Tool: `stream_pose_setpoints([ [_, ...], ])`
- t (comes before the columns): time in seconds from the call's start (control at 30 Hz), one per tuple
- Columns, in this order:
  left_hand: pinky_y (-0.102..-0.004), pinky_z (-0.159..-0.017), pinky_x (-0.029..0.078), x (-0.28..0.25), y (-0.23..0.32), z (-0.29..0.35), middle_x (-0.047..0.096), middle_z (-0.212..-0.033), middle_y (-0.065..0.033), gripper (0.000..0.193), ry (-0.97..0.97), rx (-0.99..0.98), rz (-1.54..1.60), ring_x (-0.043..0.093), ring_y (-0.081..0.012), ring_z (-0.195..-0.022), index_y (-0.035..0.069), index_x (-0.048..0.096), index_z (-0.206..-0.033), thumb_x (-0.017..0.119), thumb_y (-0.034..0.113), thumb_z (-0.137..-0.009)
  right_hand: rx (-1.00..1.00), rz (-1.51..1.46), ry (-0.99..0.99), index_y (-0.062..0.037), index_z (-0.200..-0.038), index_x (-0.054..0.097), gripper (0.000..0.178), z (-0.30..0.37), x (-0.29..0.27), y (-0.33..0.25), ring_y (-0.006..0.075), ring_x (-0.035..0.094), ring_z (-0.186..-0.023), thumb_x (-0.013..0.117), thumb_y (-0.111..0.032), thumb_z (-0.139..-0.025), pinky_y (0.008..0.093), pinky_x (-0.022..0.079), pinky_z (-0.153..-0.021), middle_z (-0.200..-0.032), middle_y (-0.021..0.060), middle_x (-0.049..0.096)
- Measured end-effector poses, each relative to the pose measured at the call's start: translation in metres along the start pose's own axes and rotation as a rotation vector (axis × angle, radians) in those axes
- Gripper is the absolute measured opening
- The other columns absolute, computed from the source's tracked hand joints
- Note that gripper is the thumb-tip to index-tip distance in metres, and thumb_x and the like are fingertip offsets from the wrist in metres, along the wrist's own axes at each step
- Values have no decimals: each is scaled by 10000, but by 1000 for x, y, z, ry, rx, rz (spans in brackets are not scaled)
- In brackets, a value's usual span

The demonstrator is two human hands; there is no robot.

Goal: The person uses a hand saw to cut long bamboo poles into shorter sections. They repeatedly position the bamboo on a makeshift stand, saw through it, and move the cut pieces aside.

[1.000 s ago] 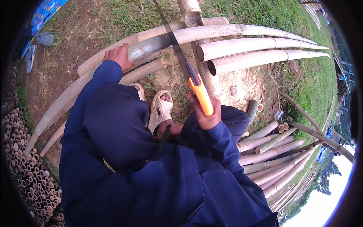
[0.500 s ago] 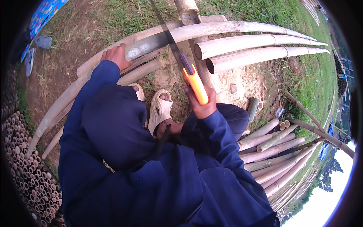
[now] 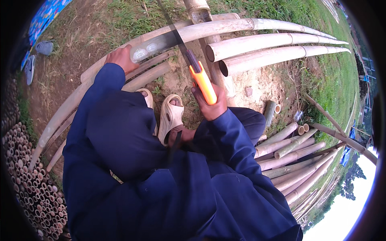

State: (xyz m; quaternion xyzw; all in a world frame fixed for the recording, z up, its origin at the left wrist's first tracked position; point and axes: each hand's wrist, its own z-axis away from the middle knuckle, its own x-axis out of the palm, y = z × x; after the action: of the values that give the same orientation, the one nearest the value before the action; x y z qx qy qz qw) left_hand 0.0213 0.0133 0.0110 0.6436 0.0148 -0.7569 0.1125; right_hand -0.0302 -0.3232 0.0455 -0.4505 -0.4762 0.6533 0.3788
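Now the saw handle sits nearer the bamboo.

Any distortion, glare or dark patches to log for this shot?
Head view, upper right: fisheye bending curves the bamboo poles; head view, lower right: the sky is blown out to white; head view, corners: black vignetting; head view, centre: the orange saw handle reads clearly.

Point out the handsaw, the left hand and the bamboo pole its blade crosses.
Handsaw (image 3: 205, 86): head view, on its orange handle.
Left hand (image 3: 121, 60): head view, on the back of the hand.
Bamboo pole (image 3: 219, 28): head view, pale stretch right of the handsaw.
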Motion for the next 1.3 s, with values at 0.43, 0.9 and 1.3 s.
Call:
stream_pose_setpoints([
  [0.43, -508, -970, 535, -11, 3, -16, 734, -1090, -241, 634, -142, -70, 13, 700, -408, -1073, 33, 665, -1230, 832, 312, -686, 12, 83, 23, 34, -878, 669, 151, 25, -8, 15, 172, 540, -539, 728, -99, -922, 367, 442, -538, -628, 129, 598],
  [0.9, -490, -964, 540, 12, -51, -71, 747, -1089, -203, 585, -67, -28, 79, 710, -393, -1041, 92, 708, -1183, 833, 335, -665, -98, 22, 12, 25, -918, 687, 167, -38, 29, 30, 173, 596, -573, 753, -128, -924, 350, 488, -582, -654, 133, 626],
  [1.3, -477, -961, 545, 13, -54, -79, 748, -1061, -207, 571, -228, -50, 84, 712, -382, -1037, 75, 723, -1161, 812, 312, -649, 49, 147, -33, 46, -1156, 699, 233, 57, -5, -24, 174, 684, -695, 663, -42, -944, 318, 546, -690, -816, 128, 710],
])
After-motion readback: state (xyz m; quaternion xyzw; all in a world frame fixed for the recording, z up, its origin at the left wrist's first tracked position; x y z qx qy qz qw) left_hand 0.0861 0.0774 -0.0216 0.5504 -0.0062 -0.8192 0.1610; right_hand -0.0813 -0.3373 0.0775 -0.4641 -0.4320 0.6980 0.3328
